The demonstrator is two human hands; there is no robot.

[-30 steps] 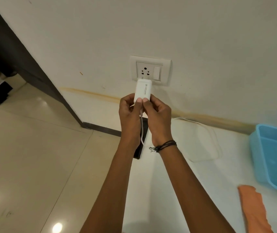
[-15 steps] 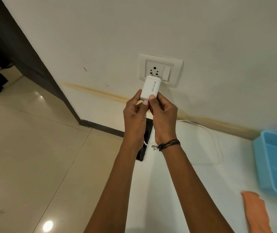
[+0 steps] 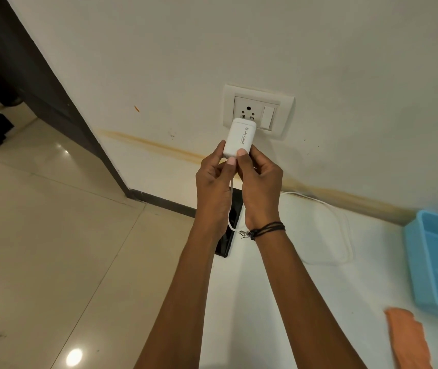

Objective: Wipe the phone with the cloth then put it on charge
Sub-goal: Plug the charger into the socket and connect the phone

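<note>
Head view: both hands hold a white rectangular charger adapter at a white wall socket plate.

Left hand and right hand fingers pinch the adapter's lower end; its prongs meet the socket holes. Thin white cable hangs between the wrists. Black flat phone lies on the white bench below, partly hidden. Orange cloth lies near a blue plastic basket, far right.

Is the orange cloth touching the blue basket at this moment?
Apart. The head view shows bare white counter between the orange cloth and the blue basket.
</note>
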